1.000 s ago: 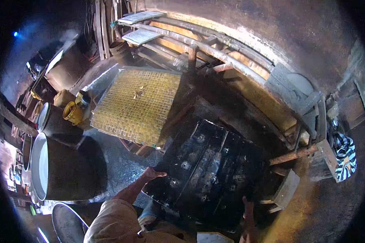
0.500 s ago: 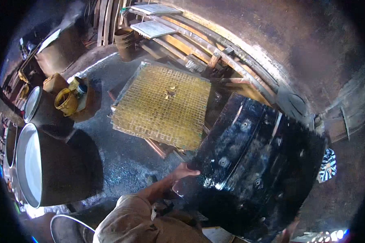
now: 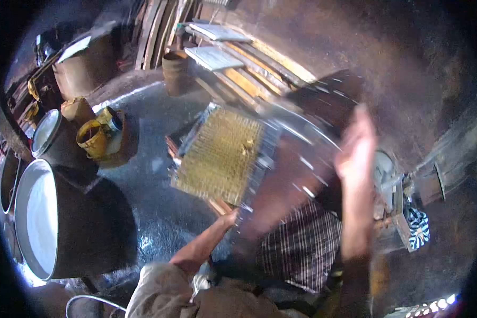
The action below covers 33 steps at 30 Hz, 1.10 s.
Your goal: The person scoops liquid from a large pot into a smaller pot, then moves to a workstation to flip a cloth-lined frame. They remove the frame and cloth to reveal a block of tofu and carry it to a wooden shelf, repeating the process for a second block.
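A large dark board (image 3: pixel 294 164), streaked by motion blur, is tilted up in front of me. My left hand (image 3: pixel 229 217) is closed on its near left edge, the fingertips mostly hidden. My right hand (image 3: pixel 357 143) is raised at the board's right side, fingers pointing up; it is too smeared to show whether they grip the edge. Just beyond the board lies a yellow woven mat (image 3: pixel 217 156) on a low stack, with a small torn-looking spot on it. Below the board, dark checked cloth (image 3: pixel 305 241) covers my lap or legs.
Big metal pots, one with a pale inside (image 3: pixel 40 217), stand on the left. Near them are a yellow bucket (image 3: pixel 90 139) and a jerrycan (image 3: pixel 75 109). Long planks and white boards (image 3: pixel 214 58) lie at the back. A striped cloth (image 3: pixel 417 229) hangs at the right.
The board has swung from lying broad face up to a steep tilt. My right hand has come up from beneath its lower right edge to its right side. My left hand stays on it.
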{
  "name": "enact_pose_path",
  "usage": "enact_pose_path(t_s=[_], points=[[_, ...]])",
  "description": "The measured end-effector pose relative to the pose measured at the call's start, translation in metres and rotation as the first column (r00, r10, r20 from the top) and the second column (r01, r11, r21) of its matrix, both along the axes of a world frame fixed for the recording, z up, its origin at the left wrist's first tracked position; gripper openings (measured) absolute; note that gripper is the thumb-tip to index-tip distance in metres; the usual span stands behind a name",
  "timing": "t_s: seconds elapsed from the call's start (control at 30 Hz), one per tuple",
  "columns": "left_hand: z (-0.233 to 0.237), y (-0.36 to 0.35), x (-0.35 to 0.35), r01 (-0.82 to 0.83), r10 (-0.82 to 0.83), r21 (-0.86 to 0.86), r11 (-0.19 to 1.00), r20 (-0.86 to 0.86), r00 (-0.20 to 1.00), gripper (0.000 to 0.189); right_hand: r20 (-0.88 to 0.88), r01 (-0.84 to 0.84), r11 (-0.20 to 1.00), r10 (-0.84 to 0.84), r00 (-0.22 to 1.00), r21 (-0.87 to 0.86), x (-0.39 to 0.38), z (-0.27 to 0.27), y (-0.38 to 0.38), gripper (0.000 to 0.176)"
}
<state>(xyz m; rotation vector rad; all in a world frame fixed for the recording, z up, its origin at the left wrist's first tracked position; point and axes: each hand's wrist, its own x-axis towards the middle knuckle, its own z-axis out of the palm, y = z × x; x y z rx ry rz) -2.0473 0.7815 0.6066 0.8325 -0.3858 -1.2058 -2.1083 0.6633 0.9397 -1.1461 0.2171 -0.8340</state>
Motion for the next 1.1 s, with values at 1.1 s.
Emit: enact_pose_path(t_s=[1.1], points=[[-0.082,-0.066,0.014,-0.936,0.964,0.249,0.25,0.029,0.265,0.052,-0.626,-0.339,0.766,-0.103,0.773,-0.546,-0.273,-0.398,-0.079,0.026]])
